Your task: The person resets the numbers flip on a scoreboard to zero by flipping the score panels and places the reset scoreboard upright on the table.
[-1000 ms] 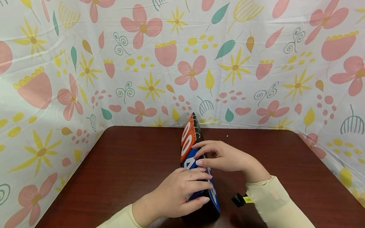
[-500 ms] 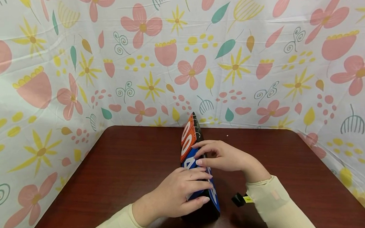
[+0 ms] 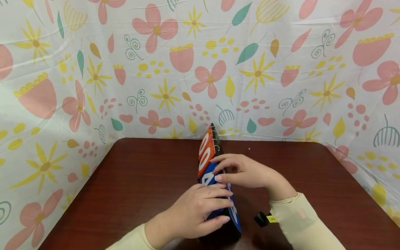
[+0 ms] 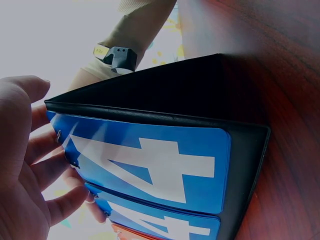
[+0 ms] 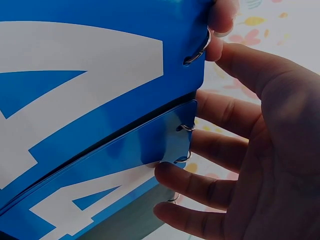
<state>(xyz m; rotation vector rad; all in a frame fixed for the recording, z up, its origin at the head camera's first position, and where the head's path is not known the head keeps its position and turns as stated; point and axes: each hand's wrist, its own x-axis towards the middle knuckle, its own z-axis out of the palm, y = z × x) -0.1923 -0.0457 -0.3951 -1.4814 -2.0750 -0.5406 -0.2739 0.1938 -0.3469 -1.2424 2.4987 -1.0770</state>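
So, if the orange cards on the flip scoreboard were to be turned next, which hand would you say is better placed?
Probably the right hand: in the head view it lies just beside the orange cards, while the left hand is over the near end of the flip scoreboard, farther from them.

Flower-print white cloth backdrop (image 3: 211, 79), glossy dark reddish-brown tabletop (image 3: 148, 173)

The left forearm (image 3: 128, 245) and right forearm (image 3: 301, 219) are extended over the worktop (image 3: 148, 173). The left grip (image 3: 199, 210) is held back upward, thumb parted; the right grip (image 3: 246, 171) is placed nearer the far edge, its fingers slightly bent and spread.
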